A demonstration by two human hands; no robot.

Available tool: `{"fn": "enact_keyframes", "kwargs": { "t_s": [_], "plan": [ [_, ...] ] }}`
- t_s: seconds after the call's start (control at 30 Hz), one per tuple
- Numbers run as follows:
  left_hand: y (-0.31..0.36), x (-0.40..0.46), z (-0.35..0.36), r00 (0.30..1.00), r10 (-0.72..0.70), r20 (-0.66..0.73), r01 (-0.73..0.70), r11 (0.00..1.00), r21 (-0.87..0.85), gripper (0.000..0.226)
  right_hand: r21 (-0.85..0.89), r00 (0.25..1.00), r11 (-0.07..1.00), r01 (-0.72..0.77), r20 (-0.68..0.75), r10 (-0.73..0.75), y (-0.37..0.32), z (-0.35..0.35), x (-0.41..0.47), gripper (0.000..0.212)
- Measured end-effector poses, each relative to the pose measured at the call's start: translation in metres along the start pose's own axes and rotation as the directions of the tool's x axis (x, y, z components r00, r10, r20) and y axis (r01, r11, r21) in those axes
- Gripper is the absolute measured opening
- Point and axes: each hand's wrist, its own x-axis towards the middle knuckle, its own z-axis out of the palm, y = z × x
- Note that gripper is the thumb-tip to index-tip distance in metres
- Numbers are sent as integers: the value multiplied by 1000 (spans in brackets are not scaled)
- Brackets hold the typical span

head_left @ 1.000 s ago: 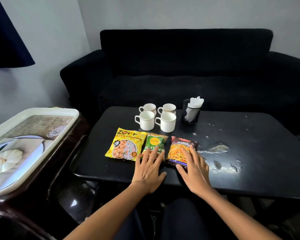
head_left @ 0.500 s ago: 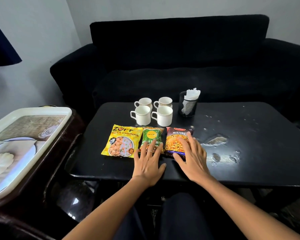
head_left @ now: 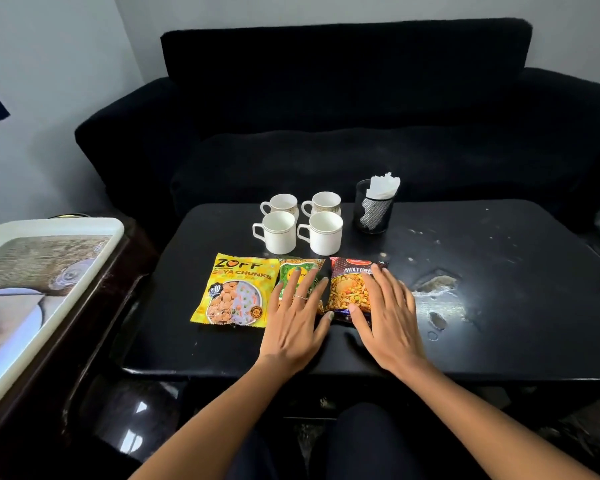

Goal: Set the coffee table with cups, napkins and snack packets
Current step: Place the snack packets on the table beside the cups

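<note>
Three snack packets lie in a row on the black coffee table point(head_left: 499, 306): a yellow soya chunks packet point(head_left: 234, 292), a green packet point(head_left: 300, 270) and a dark red mixture packet point(head_left: 349, 287). My left hand point(head_left: 297, 320) lies flat with straight fingers on the green packet. My right hand point(head_left: 385, 320) lies flat on the mixture packet's right side. Behind the packets stand several white cups point(head_left: 300, 223) in a tight block. A black mesh holder point(head_left: 373, 211) with white napkins point(head_left: 381, 185) stands to the right of the cups.
A black sofa point(head_left: 343, 116) runs along the table's far side. On a dark side stand at the left sits a white tray point(head_left: 52, 258) with a printed picture. Pale worn patches point(head_left: 437, 284) mark the table's right half.
Both hands have slid a little farther forward over the green and mixture packets. The packets, cups and napkin holder keep their places on the table.
</note>
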Motion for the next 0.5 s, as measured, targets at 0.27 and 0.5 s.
{"fn": "enact_keyframes", "kwargs": {
  "t_s": [0.27,0.5],
  "plan": [
    [-4,3,-2,1000,5,-17,-7,995,-97,62,-24,996,996,81,-32,-82,-4,-2,3,62],
    [-11,2,24,997,46,-61,-50,997,-65,65,-17,980,982,190,-58,-190,7,19,1,58]
  ]
}}
